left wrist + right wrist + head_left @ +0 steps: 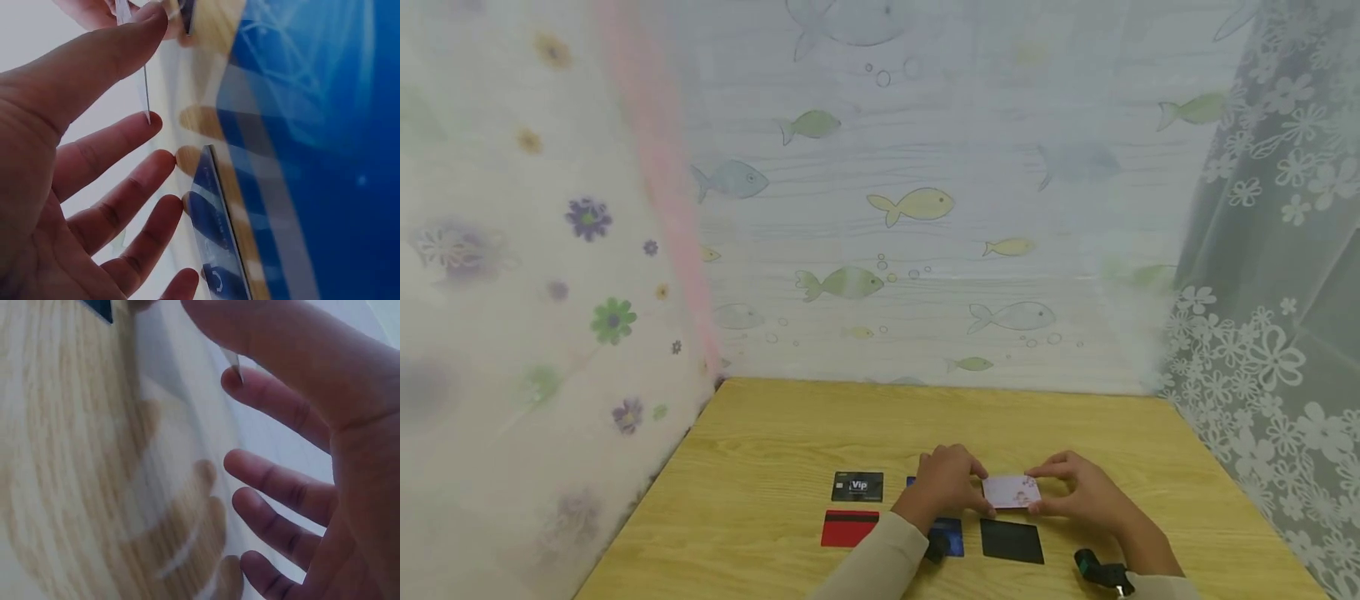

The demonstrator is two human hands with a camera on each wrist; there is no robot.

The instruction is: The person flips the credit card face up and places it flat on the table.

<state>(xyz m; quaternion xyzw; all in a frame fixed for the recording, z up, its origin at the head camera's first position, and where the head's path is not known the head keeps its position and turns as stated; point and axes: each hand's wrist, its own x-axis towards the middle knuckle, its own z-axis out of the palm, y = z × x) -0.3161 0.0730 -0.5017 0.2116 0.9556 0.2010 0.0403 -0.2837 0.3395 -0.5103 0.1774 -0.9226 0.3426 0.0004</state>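
Observation:
A pale pink card with a small floral print [1011, 492] is between my two hands in the head view. My left hand [945, 482] pinches its left corners between thumb and index finger; my right hand [1086, 496] pinches the right corners likewise. In the left wrist view the other fingers spread over the table, beside a blue card [215, 244]. The right wrist view shows the pink card's corner [232, 359] between thumb and index fingertip, the remaining fingers loose. Just below the pink card lies a black card [1012, 542].
Left of the hands lie a black "Vip" card [868, 497] and, below it, a red card with a dark stripe [842, 532]. A blue card [953, 535] is partly hidden by my left wrist, another [911, 481] by the hand. Printed curtains surround the wooden table [760, 467].

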